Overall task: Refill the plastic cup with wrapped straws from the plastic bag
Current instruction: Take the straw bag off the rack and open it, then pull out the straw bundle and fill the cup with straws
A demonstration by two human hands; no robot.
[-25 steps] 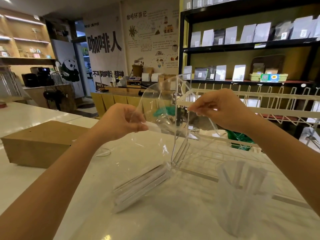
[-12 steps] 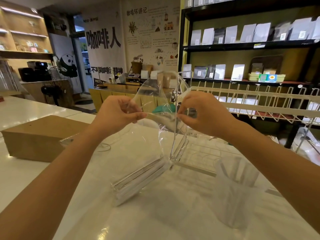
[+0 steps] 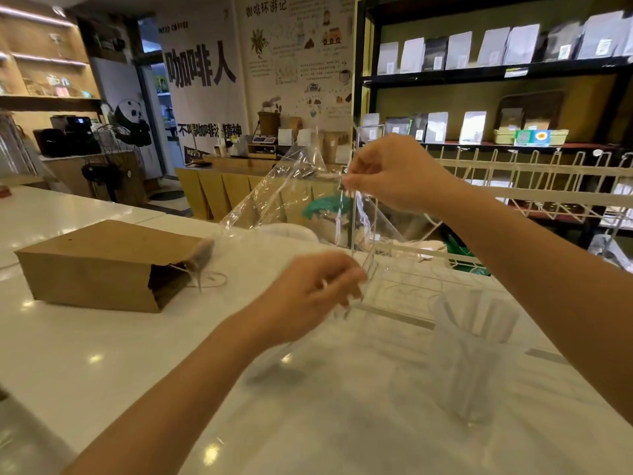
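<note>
Left of the plastic cup [image 3: 471,358], on the white counter [image 3: 102,354], a brown paper bag [image 3: 102,265] lies on its side with its open mouth toward the cup. Nearer the cup, the left hand [image 3: 308,296] is blurred, fingers curled low by the clear plastic bag [image 3: 284,193]; whether it grips anything I cannot tell. Above and behind the cup, the right hand [image 3: 394,176] pinches the bag's top edge, holding it up. Wrapped straws [image 3: 479,313] stand inside the cup.
</note>
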